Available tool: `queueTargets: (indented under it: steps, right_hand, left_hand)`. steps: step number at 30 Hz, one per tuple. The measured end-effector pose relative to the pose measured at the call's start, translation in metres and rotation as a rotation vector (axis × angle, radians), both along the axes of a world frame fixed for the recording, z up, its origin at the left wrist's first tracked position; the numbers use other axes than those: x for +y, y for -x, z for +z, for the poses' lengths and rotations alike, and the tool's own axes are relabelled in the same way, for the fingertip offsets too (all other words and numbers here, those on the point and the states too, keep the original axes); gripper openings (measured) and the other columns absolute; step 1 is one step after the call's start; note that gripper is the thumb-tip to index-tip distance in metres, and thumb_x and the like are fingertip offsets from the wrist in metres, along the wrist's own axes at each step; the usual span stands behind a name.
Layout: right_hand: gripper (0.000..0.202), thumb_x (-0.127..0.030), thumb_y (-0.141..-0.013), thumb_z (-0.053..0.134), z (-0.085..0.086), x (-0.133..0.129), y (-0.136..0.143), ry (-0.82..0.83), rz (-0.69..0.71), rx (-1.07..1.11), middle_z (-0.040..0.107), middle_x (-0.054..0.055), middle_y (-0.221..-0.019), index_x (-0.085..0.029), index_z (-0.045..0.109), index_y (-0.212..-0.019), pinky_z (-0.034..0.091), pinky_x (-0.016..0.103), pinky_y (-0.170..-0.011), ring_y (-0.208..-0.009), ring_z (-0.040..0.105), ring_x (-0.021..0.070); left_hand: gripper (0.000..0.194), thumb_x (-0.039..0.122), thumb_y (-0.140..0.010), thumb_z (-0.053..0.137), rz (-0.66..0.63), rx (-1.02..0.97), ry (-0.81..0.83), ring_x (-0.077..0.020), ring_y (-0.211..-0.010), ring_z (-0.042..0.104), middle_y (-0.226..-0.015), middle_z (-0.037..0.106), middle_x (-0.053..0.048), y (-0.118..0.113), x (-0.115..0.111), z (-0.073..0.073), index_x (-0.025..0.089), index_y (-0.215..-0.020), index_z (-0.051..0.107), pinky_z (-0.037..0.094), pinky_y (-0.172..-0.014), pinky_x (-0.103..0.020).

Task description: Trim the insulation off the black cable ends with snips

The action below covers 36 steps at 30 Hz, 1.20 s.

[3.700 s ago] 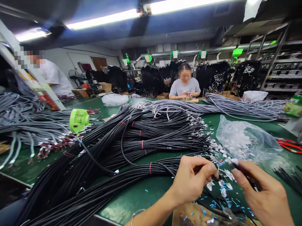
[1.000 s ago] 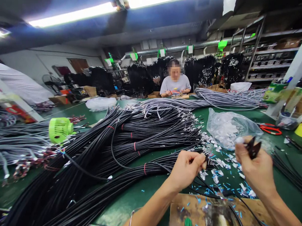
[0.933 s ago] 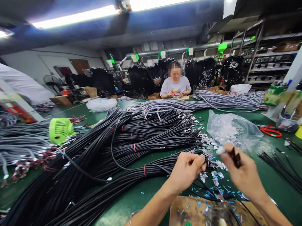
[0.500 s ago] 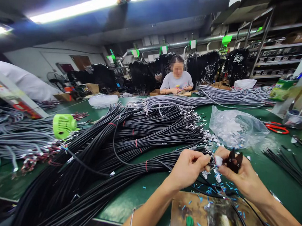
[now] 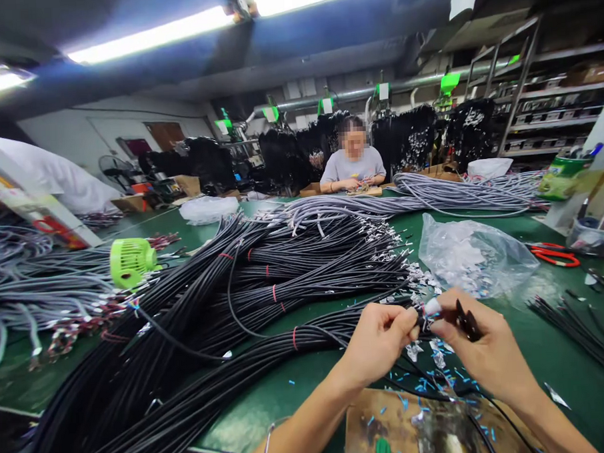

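My left hand (image 5: 380, 340) is closed in a pinch on the end of a black cable (image 5: 420, 317). Thin coloured wires show at that end, small and partly hidden. Facing it, my right hand (image 5: 480, 342) curls round a small dark tool with two handle-like ends (image 5: 467, 321); its working end is hidden, so its kind is unclear. A white covering (image 5: 432, 306) shows at a fingertip of the right hand, close to the cable end. Below both hands lies a worn brown board (image 5: 363, 421) strewn with blue scraps and bits of foil.
Bundles of black cables (image 5: 294, 338) fill the left and middle of the green table. A clear plastic bag (image 5: 476, 255), red-handled scissors (image 5: 553, 254) and loose black cables (image 5: 584, 331) lie at right. A green fan (image 5: 131, 263) stands left. Across the table sits a co-worker (image 5: 353, 161).
My right hand has drawn in against the cable end at my left fingers and turned slightly, so the dark tool's ends look narrower. The view has shifted a little.
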State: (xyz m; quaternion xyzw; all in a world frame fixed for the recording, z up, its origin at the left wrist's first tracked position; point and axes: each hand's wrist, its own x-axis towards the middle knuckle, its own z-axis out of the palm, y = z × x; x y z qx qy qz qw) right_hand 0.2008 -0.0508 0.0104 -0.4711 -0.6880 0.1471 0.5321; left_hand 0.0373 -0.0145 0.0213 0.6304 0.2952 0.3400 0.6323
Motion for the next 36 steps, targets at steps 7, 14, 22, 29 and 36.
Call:
queueTargets:
  steps: [7, 14, 22, 29, 36]
  right_hand:
    - [0.018, -0.020, -0.082, 0.061, -0.009, 0.002, -0.004, -0.173, -0.236, -0.040, 0.050, -0.002, -0.062, -0.021, 0.052, -0.066, 0.035, 0.025, -0.051, -0.054, 0.044, 0.0119]
    - [0.028, -0.035, -0.084, 0.058, -0.002, 0.004, -0.019, -0.058, -0.394, 0.027, 0.048, -0.002, -0.053, -0.019, 0.057, -0.061, 0.034, 0.024, -0.046, -0.048, 0.043, 0.0115]
    - [0.012, -0.025, -0.082, 0.060, 0.002, -0.003, 0.005, -0.075, -0.099, 0.002, 0.056, -0.001, -0.064, -0.020, 0.061, -0.071, 0.040, 0.024, -0.048, -0.055, 0.050, 0.0125]
    - [0.016, -0.024, -0.081, 0.061, 0.006, -0.005, 0.006, -0.067, -0.093, 0.029, 0.051, -0.003, -0.057, -0.020, 0.061, -0.065, 0.036, 0.023, -0.043, -0.048, 0.045, 0.0102]
    - [0.015, -0.026, -0.074, 0.065, 0.005, -0.004, 0.007, 0.028, -0.101, 0.141, 0.050, -0.003, -0.049, -0.019, 0.064, -0.061, 0.033, 0.021, -0.036, -0.041, 0.042, 0.0090]
  left_hand:
    - [0.048, 0.055, -0.083, 0.047, 0.009, 0.069, -0.037, -0.0036, -0.038, 0.017, -0.044, 0.025, 0.009, -0.004, -0.001, -0.006, 0.017, -0.054, 0.040, 0.011, -0.039, -0.022]
    - [0.049, 0.058, -0.079, 0.053, 0.062, -0.066, 0.021, -0.0024, -0.037, 0.017, -0.045, 0.025, 0.010, -0.001, 0.000, 0.000, 0.018, -0.054, 0.038, 0.011, -0.038, -0.021]
    - [0.052, 0.062, -0.079, 0.051, 0.085, -0.003, -0.051, -0.0036, -0.037, 0.021, -0.043, 0.027, 0.009, -0.002, -0.002, -0.001, 0.016, -0.056, 0.045, 0.014, -0.039, -0.021]
    - [0.049, 0.056, -0.082, 0.049, 0.101, 0.050, -0.112, -0.0050, -0.041, 0.024, -0.047, 0.031, 0.007, -0.002, -0.004, 0.000, 0.015, -0.056, 0.047, 0.016, -0.041, -0.022]
    - [0.050, 0.058, -0.081, 0.048, 0.051, 0.076, -0.095, -0.0054, -0.042, 0.022, -0.046, 0.030, 0.007, -0.001, -0.004, 0.001, 0.016, -0.054, 0.044, 0.016, -0.041, -0.021]
